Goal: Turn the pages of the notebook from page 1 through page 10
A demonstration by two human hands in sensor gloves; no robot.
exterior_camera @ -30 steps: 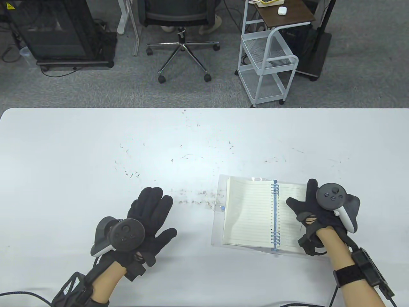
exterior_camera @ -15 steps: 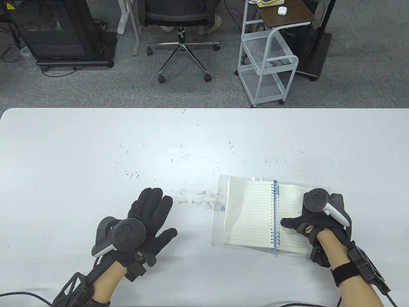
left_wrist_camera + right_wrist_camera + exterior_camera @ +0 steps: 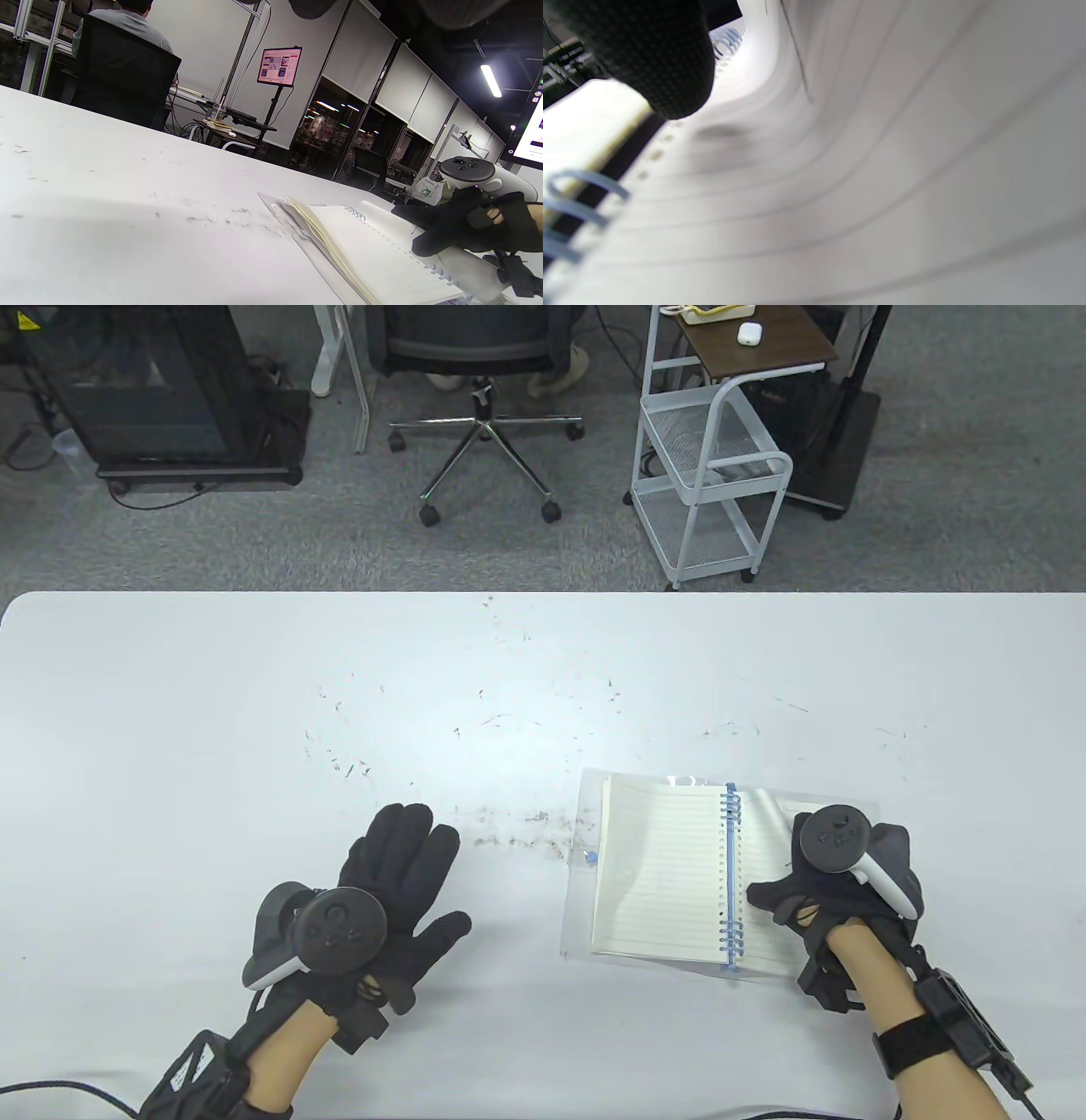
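A spiral notebook [image 3: 662, 874] lies open on the white table [image 3: 170, 729], lined pages on both sides of its blue binding [image 3: 730, 882]. My right hand [image 3: 785, 886] rests on the right page with the thumb near the binding and holds that page, which curls up at its top. The right wrist view shows the curved page [image 3: 861, 169], a fingertip [image 3: 666, 63] and the binding rings [image 3: 581, 199]. My left hand [image 3: 407, 865] lies flat and empty on the table, left of the notebook. The left wrist view shows the notebook [image 3: 373, 254] and my right hand [image 3: 462, 228].
A clear plastic cover [image 3: 581, 865] sticks out on the notebook's left. Small specks of debris [image 3: 509, 836] are scattered over the table's middle. Beyond the far edge stand an office chair [image 3: 484, 390] and a white wire cart [image 3: 713, 475].
My right hand has slid left and down from the right page's outer edge toward the binding, and the right page has begun to curl up. The left hand has not moved.
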